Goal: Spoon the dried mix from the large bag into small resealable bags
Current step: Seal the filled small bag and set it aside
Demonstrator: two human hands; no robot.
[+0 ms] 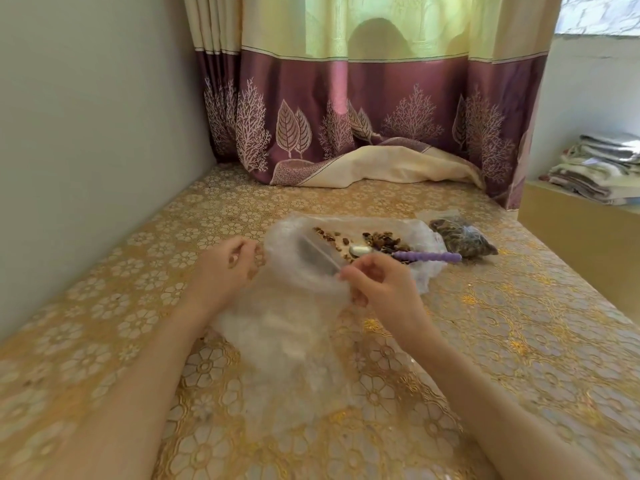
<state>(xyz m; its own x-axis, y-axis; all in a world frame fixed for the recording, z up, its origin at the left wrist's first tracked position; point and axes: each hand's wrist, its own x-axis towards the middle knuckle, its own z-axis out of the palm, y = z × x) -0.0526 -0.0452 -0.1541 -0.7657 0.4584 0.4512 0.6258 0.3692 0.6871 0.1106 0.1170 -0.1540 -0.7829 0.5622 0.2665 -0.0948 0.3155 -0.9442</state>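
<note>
A clear small resealable bag [294, 327], blurred by motion, hangs between my hands above the table. My left hand [227, 268] pinches its top edge on the left and my right hand [382, 289] pinches the top edge on the right. Behind them the large clear bag [398, 230] lies flat with brown dried mix [384, 241] scattered on it. A spoon with a purple beaded handle [427, 256] rests on the large bag, its metal bowl to the left. A filled small bag [462, 237] of dark mix lies at the right.
The table wears a gold flowered cloth [519, 323]. A grey wall runs along the left side. A purple and cream curtain [346, 126] hangs at the back, its hem lying on the table. Folded cloths [602, 168] are stacked on a ledge at the far right.
</note>
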